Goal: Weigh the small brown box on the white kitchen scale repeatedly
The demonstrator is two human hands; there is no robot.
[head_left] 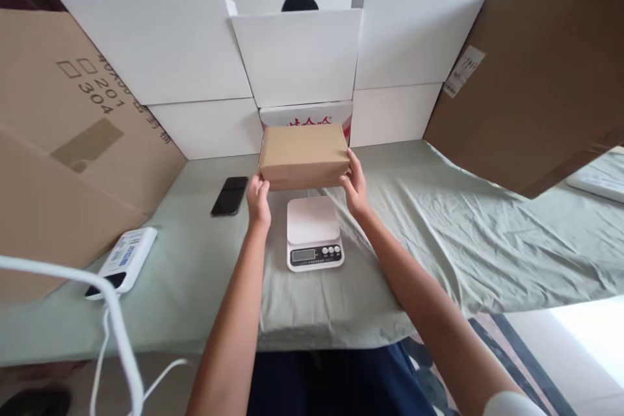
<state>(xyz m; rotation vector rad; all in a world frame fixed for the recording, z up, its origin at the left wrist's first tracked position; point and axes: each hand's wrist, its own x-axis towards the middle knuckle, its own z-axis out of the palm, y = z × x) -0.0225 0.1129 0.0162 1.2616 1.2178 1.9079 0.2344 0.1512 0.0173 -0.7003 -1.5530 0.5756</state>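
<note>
Head view: gripping a closed brown cardboard box [303,155] by its two short ends, left hand [258,198] clasped at the near left corner, right hand [355,187] clasped on the right end, box raised just above and behind a small white kitchen scale [313,233]. Holding only at the ends by fingertips, so possibly slipping or tilting and dropping onto the scale's platform; also possibly overhanging that platform, being wider than it, and covering the display at the front edge. Lying near the left hand, a dark phone [230,195], within reach of a stray nudge. Resting further left, a white device with a cable [123,260]. Covering the tabletop, a wrinkled pale green cloth [487,234], loose enough to bunch under the scale. Ringing the workspace, white panels [297,55] and brown cardboard sheets [531,78]; showing beyond, a plain pale wall.
</note>
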